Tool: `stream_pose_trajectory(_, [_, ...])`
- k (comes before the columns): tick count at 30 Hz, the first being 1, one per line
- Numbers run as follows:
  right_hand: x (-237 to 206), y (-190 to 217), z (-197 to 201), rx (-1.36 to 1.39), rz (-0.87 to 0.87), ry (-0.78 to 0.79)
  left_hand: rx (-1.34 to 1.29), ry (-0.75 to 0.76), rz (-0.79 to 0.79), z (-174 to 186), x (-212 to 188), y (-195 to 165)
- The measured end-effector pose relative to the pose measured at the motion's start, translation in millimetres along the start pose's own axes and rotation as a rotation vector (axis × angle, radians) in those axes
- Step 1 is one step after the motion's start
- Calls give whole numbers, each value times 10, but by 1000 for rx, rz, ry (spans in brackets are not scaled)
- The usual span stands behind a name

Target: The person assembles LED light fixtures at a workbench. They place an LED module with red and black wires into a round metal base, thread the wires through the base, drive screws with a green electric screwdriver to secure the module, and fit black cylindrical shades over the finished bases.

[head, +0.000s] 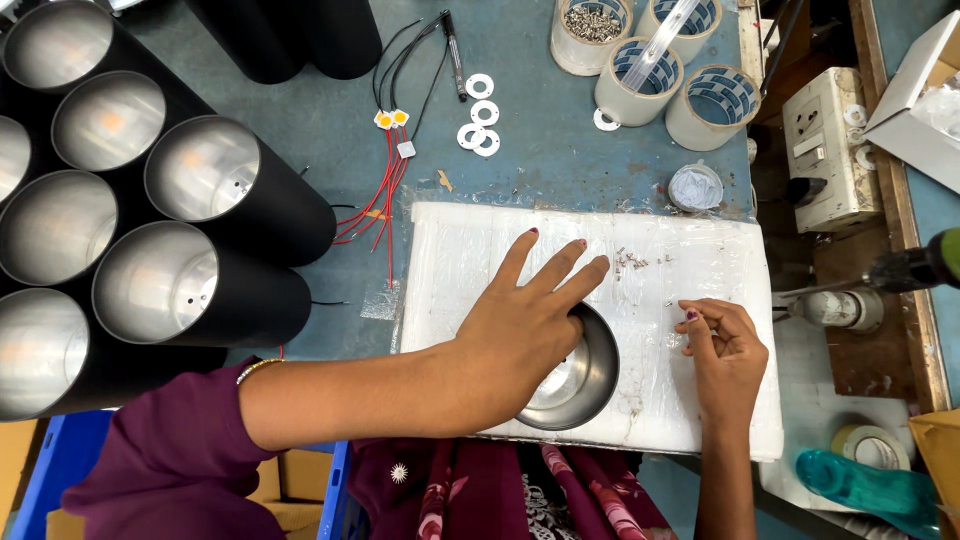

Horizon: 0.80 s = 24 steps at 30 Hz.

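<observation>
My left hand (pixel 525 320) lies flat with fingers spread over the top of a black metal cylinder (pixel 580 385) that stands on a white foam pad (pixel 470 250). The hand covers the left part of the cylinder's rim; its shiny inside shows on the right. My right hand (pixel 722 350) rests on the pad to the right of the cylinder, fingertips pinched on a tiny screw (pixel 698 319). A small scatter of loose screws (pixel 630 262) lies on the pad beyond the hands.
Several black cylinders (pixel 200 180) with reflective insides crowd the left. Red wires with small yellow chips (pixel 390 125) and white washers (pixel 480 112) lie on the blue table. Tape rolls (pixel 640 80) holding screws stand at the back. A power drill (pixel 920 268) lies at right.
</observation>
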State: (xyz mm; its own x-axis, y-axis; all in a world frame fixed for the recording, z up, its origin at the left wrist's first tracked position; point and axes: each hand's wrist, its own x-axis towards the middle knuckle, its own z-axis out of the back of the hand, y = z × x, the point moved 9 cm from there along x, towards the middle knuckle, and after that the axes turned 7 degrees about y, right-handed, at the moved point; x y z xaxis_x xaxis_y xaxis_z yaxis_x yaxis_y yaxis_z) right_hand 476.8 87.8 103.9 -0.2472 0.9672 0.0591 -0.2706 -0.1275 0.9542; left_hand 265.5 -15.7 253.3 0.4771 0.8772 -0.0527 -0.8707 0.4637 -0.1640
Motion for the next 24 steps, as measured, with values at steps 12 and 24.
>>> stream_pose_trajectory(12, [34,-17,-15,-17,-6,-3,0,16,-8,9,20,22])
stream_pose_trajectory(24, [51,15,-46,-48,11,10,-4,17,-18,25,12,63])
